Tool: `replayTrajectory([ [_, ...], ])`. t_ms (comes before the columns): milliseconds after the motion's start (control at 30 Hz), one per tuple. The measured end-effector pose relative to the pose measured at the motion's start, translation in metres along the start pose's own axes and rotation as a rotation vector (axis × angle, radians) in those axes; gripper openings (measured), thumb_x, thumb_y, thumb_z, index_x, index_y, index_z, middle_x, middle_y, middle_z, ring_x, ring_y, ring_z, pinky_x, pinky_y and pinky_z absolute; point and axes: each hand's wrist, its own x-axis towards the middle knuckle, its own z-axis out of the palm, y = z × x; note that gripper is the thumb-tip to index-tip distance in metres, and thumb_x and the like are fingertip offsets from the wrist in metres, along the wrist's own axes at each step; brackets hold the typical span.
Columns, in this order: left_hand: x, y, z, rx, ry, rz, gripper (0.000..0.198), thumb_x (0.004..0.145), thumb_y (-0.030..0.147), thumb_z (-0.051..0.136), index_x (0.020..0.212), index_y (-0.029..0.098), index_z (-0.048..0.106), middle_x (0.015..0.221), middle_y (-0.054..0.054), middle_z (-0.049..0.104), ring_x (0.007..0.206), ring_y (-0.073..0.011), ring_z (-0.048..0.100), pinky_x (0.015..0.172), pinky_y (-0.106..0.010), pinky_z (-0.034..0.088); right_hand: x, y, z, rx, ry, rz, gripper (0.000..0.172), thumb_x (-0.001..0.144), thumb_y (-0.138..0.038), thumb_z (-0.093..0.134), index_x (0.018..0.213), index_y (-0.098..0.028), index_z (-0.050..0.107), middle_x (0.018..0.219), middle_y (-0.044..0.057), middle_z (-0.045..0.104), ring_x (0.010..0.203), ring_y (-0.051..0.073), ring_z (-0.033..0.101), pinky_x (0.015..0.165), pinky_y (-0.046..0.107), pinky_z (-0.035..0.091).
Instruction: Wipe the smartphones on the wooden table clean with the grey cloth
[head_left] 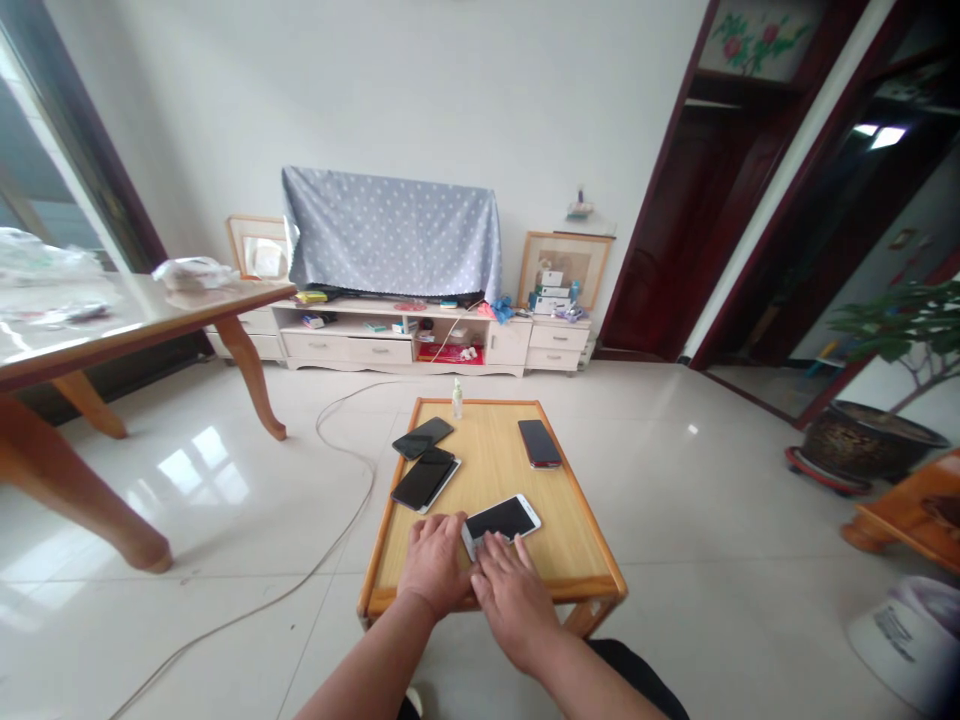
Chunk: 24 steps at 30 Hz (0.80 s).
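Observation:
A white-framed smartphone (504, 518) with a dark screen lies slanted near the front of a small wooden table (487, 435). My left hand (435, 565) grips the phone's left end with curled fingers. Flat on the lower left part of its screen rests my right hand (515, 590), fingers stretched out. Whether anything thin is under those fingertips I cannot make out. To the left lie a dark phone (423, 438) and, closer to me, a black phone (424, 480) overlapping a white-edged one. Another phone with a reddish edge (538, 443) lies at the right.
A small clear bottle with a green top (457, 400) stands at the table's far edge. A cable (367, 480) runs over the floor on the left, near a larger table (247, 300). Beyond is a low white cabinet (349, 348); a potted plant (862, 440) and white bucket (904, 640) stand right.

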Motion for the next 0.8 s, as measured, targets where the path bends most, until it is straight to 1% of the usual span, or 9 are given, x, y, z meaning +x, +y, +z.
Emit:
replayTrajectory([
  [67,-0.001,0.001,-0.001,0.007,0.002,-0.006,0.055,0.073,0.041,0.064,0.125,0.024,0.055,0.119,-0.008,0.067,0.12,-0.0297,0.051,0.107,-0.043,0.028,0.003,0.005,-0.002,0.001,0.006,0.012,0.053,0.107,-0.04,0.018,0.146,-0.022,0.05,0.154,0.008,0.044,0.146,0.022,0.034,0.123,0.051,0.005],
  [167,-0.001,0.001,-0.003,0.018,0.01,-0.005,0.06,0.071,0.041,0.065,0.126,0.023,0.054,0.121,-0.008,0.066,0.12,-0.0298,0.051,0.109,-0.042,0.027,0.015,0.019,-0.008,-0.075,0.071,0.239,0.056,0.107,-0.042,0.018,0.145,-0.017,0.051,0.152,0.012,0.046,0.146,0.026,0.034,0.122,0.055,0.004],
  [233,-0.002,0.001,-0.003,0.016,0.011,-0.002,0.06,0.071,0.041,0.064,0.127,0.023,0.053,0.12,-0.008,0.066,0.119,-0.0295,0.051,0.108,-0.042,0.027,0.02,0.018,-0.007,-0.096,0.092,0.321,0.058,0.106,-0.045,0.02,0.145,-0.014,0.051,0.152,0.015,0.045,0.146,0.027,0.033,0.122,0.055,0.007],
  [433,-0.002,-0.004,0.001,0.026,-0.024,0.001,0.063,0.07,0.035,0.061,0.131,0.021,0.05,0.121,-0.009,0.065,0.118,-0.0287,0.052,0.105,-0.041,0.028,0.014,-0.014,0.006,0.058,0.002,-0.02,0.054,0.107,-0.045,0.02,0.149,-0.024,0.046,0.154,0.005,0.043,0.147,0.021,0.032,0.124,0.047,0.007],
  [500,-0.002,-0.005,0.001,0.023,-0.006,0.004,0.061,0.072,0.037,0.06,0.13,0.022,0.05,0.121,-0.009,0.065,0.118,-0.029,0.052,0.105,-0.042,0.028,0.02,-0.005,0.001,0.032,0.011,0.037,0.054,0.107,-0.045,0.019,0.147,-0.024,0.049,0.153,0.006,0.045,0.146,0.022,0.034,0.123,0.05,0.005],
  [600,-0.003,-0.005,0.001,0.013,0.026,0.011,0.063,0.071,0.043,0.062,0.129,0.022,0.052,0.12,-0.009,0.066,0.119,-0.0299,0.051,0.107,-0.042,0.027,0.034,0.015,-0.006,-0.071,0.075,0.266,0.057,0.106,-0.046,0.021,0.145,-0.019,0.052,0.153,0.011,0.045,0.145,0.027,0.034,0.122,0.055,0.004],
  [667,-0.003,-0.005,0.002,0.012,0.034,0.009,0.065,0.07,0.043,0.063,0.13,0.022,0.052,0.12,-0.01,0.066,0.118,-0.03,0.051,0.107,-0.042,0.027,0.04,0.015,-0.006,-0.093,0.09,0.332,0.058,0.106,-0.047,0.02,0.143,-0.017,0.054,0.152,0.013,0.045,0.146,0.028,0.033,0.121,0.056,0.007],
  [733,-0.003,-0.006,0.004,0.013,0.043,-0.006,0.064,0.073,0.042,0.06,0.132,0.02,0.05,0.12,-0.01,0.067,0.119,-0.0296,0.052,0.107,-0.042,0.027,0.04,0.003,-0.002,-0.046,0.058,0.239,0.057,0.106,-0.045,0.02,0.142,-0.018,0.056,0.151,0.012,0.047,0.145,0.027,0.034,0.122,0.053,0.012],
  [800,-0.004,-0.008,0.006,0.014,0.036,0.0,0.067,0.075,0.043,0.058,0.137,0.019,0.048,0.124,-0.011,0.066,0.12,-0.0297,0.052,0.108,-0.043,0.027,0.037,-0.014,0.002,0.039,0.012,0.058,0.053,0.106,-0.041,0.021,0.146,-0.021,0.051,0.151,0.009,0.048,0.144,0.024,0.037,0.122,0.048,0.016],
])
